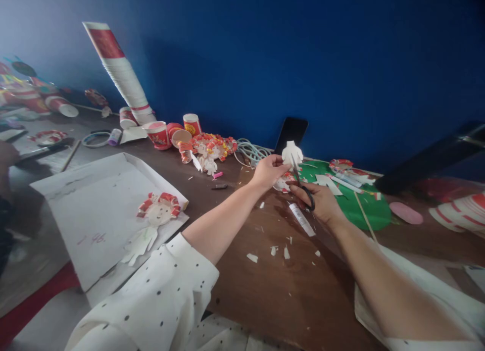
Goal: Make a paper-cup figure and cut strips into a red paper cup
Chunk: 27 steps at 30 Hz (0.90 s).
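A small white paper cutout (291, 152), shaped like a figure's body, is pinched at its lower left by my left hand (270, 170). My right hand (317, 199) grips a pair of scissors with black handles (309, 198). The scissor blades reach up to the cutout's lower part; whether they are cutting through paper is too small to tell. Below the hands lies a white tube (302, 219), and white paper scraps (287, 252) are scattered on the brown table (261, 290). Partly hidden behind my hands is a red and white paper piece (282, 183).
A phone (291, 133) leans on the blue wall. A tall stack of paper cups (125, 78) tilts at the back left, near red cups (158, 135) and decorated paper figures (212, 149). A paper doll (158, 212) lies on a white box lid (98, 209). Green paper (364, 209) lies right.
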Available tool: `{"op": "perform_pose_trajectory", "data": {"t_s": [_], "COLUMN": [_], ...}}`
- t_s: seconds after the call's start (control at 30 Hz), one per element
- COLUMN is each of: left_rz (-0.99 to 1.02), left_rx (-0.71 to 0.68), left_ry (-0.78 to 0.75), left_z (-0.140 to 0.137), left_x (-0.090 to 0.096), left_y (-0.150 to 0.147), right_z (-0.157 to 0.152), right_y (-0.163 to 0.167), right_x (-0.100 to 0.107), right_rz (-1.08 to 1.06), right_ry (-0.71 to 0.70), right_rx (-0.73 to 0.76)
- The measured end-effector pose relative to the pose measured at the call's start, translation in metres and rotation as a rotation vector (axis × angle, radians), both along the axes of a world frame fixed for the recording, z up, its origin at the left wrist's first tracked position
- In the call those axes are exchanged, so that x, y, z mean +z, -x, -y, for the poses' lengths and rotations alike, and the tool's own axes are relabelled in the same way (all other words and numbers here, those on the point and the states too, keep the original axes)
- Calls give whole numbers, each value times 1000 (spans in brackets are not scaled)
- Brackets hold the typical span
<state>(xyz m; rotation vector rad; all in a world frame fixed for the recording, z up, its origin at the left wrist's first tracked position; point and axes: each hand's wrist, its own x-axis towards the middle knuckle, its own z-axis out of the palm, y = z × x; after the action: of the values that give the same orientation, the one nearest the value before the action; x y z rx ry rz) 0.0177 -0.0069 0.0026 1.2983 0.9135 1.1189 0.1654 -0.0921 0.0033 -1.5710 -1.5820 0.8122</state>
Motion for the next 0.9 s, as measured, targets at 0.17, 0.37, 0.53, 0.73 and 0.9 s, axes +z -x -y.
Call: {"op": "perform_pose_trajectory", "data": {"t_s": [0.17, 0.37, 0.53, 0.73, 0.9], "left_rz": [-40, -56, -74, -85, -107], "left_rx": [24, 21, 33, 15, -16], "left_ry": [-12, -14, -32, -51, -72], "left_z": [0, 0, 0, 0, 1], "left_x": [1, 1, 0, 0, 1], "left_y": [0, 1, 1, 1, 2], "right_z": [-1, 0, 2, 2, 1], "right_y": [-1, 2, 4, 7, 7], "right_x": [-1, 0, 2, 4, 4], "right_rz": [31, -11, 5, -27, -64], "right_ry": [-5, 18, 14, 27, 31], "right_rx": [12, -3, -14, -40, -41]}}
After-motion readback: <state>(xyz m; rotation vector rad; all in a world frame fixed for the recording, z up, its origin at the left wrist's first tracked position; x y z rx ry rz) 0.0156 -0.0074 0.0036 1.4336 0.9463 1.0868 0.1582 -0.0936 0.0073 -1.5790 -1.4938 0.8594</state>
